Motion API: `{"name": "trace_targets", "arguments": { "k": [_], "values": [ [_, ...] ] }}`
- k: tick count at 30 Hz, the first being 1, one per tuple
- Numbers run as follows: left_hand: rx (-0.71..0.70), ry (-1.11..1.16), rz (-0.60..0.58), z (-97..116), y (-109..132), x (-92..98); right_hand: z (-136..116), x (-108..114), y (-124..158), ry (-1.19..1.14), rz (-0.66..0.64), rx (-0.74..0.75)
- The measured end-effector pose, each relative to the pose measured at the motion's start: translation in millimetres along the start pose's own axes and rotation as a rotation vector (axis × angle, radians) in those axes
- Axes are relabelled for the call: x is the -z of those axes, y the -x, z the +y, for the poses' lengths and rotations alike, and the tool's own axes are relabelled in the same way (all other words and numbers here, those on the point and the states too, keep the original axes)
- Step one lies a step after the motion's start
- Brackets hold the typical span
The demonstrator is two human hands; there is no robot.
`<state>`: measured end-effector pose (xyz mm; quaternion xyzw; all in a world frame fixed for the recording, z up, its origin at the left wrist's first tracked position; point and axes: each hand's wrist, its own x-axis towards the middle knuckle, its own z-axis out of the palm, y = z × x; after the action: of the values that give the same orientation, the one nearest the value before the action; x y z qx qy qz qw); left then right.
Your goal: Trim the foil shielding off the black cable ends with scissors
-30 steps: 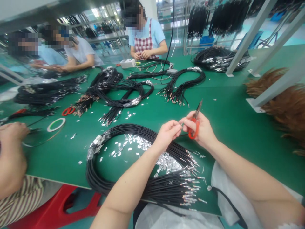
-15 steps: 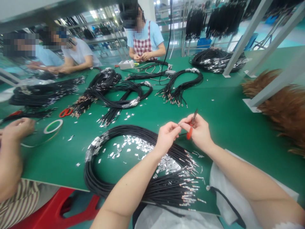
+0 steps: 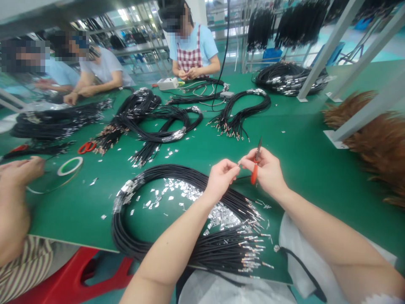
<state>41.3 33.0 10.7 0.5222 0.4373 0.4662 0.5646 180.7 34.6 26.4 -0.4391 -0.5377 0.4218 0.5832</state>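
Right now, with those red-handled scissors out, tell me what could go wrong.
The red-handled steel scissors in the right hand point upward close to the left hand, so a slip could nick its fingers. Loose silver metal scraps lie among the metal-tipped cable ends and could tangle in them. The left forearm lies across the coiled black cable bundle and might drag it off the green workbench edge.

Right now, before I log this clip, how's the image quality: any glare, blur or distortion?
In the head view, the ceiling lights are blown out, the white posts lean outward from wide-angle distortion, the left hand and right hand look reasonably sharp, and the brown fibrous mass at the right edge looks soft.
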Motion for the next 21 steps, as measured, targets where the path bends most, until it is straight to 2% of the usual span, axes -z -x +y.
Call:
{"name": "trace_targets", "arguments": {
  "k": [5,8,12,14,16,21],
  "values": [
    [-0.282,-0.372,0.18,-2.7,5.1,-4.8,-4.7,1.4,0.1,0.056,-0.007,-0.001],
    [-0.33,-0.467,0.23,-4.2,5.1,-3.6,-4.7,0.0,2.0,0.076,-0.047,-0.01],
    [-0.367,-0.523,0.227,-5.3,4.5,-2.8,-1.1,-0.9,2.7,0.208,-0.018,0.031],
    [-0.365,-0.516,0.212,-4.4,4.9,-3.4,0.8,-0.5,1.6,0.227,-0.007,0.046],
    [-0.327,-0.472,0.19,-2.5,5.1,-3.8,1.6,0.1,0.6,0.151,-0.009,0.034],
    [-0.066,-0.196,0.032,2.7,2.2,-1.5,-0.9,0.9,1.2,-0.007,-0.022,0.023]
  ]
}}
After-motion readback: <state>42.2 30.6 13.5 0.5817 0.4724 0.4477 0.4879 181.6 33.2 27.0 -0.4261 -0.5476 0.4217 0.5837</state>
